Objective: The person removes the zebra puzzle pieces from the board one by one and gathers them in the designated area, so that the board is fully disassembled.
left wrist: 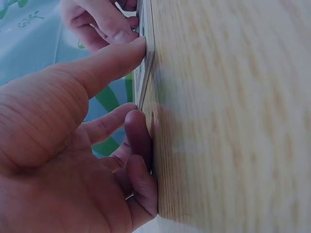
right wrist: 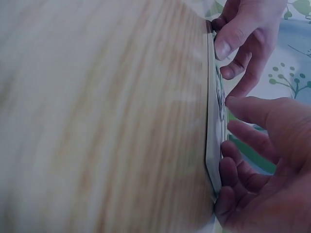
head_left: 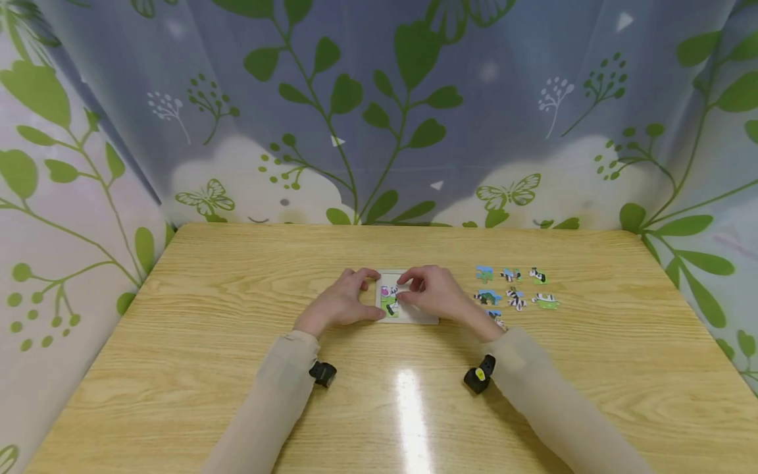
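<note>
A small white puzzle tray (head_left: 419, 315) lies on the table, with several joined puzzle pieces (head_left: 389, 308) in its left part, showing green, pink and black-and-white patches. My left hand (head_left: 339, 301) grips the tray's left side, its thumb at the near corner and its index finger at the far one. Over the middle of the tray, my right hand (head_left: 435, 293) pinches a puzzle piece (head_left: 395, 289) at the edge of the joined ones; its thumb and index fingertips partly cover it. The right wrist view shows the right hand (right wrist: 277, 150) low against the tray (right wrist: 214, 131).
Several loose puzzle pieces (head_left: 515, 299) lie in rows right of the tray; one of them is partly behind the right wrist. The wooden table (head_left: 207, 375) ends at a patterned curtain (head_left: 379, 131) at the back and sides. Both wrists wear black devices (head_left: 324, 373).
</note>
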The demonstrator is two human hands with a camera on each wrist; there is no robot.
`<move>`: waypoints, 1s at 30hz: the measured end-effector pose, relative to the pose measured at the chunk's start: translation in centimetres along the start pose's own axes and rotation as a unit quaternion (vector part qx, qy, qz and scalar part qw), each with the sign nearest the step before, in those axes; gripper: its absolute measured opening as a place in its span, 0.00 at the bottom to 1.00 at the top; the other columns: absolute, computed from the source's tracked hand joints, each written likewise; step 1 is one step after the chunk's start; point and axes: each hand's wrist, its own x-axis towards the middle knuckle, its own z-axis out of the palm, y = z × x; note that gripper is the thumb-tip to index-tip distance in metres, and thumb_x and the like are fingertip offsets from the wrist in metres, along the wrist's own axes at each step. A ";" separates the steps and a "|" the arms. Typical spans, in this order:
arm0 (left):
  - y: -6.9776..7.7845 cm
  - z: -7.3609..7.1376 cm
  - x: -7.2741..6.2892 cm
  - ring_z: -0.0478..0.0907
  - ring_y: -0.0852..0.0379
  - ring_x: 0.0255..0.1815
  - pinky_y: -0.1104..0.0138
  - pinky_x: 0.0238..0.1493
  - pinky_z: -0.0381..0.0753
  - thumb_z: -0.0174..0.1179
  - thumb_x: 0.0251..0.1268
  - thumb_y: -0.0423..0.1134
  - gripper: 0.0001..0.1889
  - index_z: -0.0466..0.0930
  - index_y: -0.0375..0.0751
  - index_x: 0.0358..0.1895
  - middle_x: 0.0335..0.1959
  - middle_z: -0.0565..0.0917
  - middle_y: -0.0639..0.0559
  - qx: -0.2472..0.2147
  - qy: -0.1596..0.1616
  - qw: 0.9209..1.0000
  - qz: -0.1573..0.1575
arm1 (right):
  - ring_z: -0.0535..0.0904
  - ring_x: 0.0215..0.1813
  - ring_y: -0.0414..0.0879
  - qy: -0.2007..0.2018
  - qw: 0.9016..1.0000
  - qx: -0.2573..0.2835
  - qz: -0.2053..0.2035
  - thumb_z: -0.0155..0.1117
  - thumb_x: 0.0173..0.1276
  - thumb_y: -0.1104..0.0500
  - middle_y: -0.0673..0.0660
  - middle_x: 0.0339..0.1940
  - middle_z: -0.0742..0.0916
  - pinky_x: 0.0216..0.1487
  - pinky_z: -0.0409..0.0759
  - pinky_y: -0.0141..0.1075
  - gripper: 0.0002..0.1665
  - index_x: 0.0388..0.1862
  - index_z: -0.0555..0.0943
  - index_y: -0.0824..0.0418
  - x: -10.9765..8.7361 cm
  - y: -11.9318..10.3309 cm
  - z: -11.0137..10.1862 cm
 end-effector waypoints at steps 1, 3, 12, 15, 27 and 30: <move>0.0 0.0 0.0 0.73 0.47 0.62 0.49 0.64 0.75 0.72 0.61 0.48 0.38 0.66 0.53 0.74 0.63 0.73 0.45 -0.001 -0.001 1.000 -0.001 | 0.76 0.32 0.43 -0.002 1.000 -0.006 -0.001 0.73 0.66 0.55 0.54 0.32 0.86 0.35 0.72 0.34 0.14 0.48 0.88 0.57 0.1 -0.1 0.0; 0.0 0.0 0.1 0.73 0.47 0.61 0.49 0.64 0.75 0.72 0.61 0.48 0.38 0.66 0.53 0.74 0.62 0.73 0.45 -0.001 -0.001 1.000 -0.001 | 0.74 0.32 0.44 -0.006 1.000 -0.013 0.004 0.73 0.65 0.54 0.54 0.31 0.85 0.35 0.70 0.34 0.14 0.48 0.89 0.57 0.2 -0.3 0.1; 0.0 0.0 0.2 0.73 0.47 0.62 0.49 0.63 0.75 0.72 0.62 0.48 0.38 0.66 0.53 0.75 0.63 0.72 0.45 -0.008 -0.004 1.000 -0.005 | 0.71 0.31 0.45 -0.018 0.999 -0.009 0.041 0.74 0.64 0.54 0.53 0.30 0.82 0.35 0.67 0.35 0.13 0.46 0.88 0.56 0.3 -1.2 0.2; 0.1 0.1 0.2 0.73 0.47 0.61 0.50 0.63 0.75 0.72 0.62 0.48 0.38 0.66 0.53 0.74 0.63 0.72 0.45 -0.007 -0.004 1.000 -0.008 | 0.73 0.33 0.45 -0.019 0.998 0.009 0.051 0.75 0.64 0.55 0.54 0.32 0.82 0.35 0.68 0.35 0.12 0.45 0.86 0.55 0.3 -1.2 0.2; 0.1 0.1 0.4 0.74 0.48 0.59 0.51 0.62 0.75 0.73 0.61 0.48 0.38 0.67 0.53 0.73 0.61 0.73 0.45 -0.003 -0.002 1.000 -0.011 | 0.82 0.38 0.43 -0.007 0.992 0.109 0.062 0.68 0.67 0.64 0.55 0.36 0.89 0.45 0.74 0.35 0.08 0.44 0.84 0.57 0.0 -0.8 0.4; 0.2 0.1 0.3 0.74 0.48 0.59 0.51 0.62 0.75 0.73 0.61 0.48 0.38 0.67 0.53 0.73 0.61 0.73 0.45 -0.005 -0.001 1.000 -0.012 | 0.83 0.38 0.43 -0.004 0.989 0.132 0.073 0.67 0.67 0.64 0.56 0.36 0.90 0.44 0.74 0.34 0.08 0.45 0.84 0.58 0.0 -0.7 0.4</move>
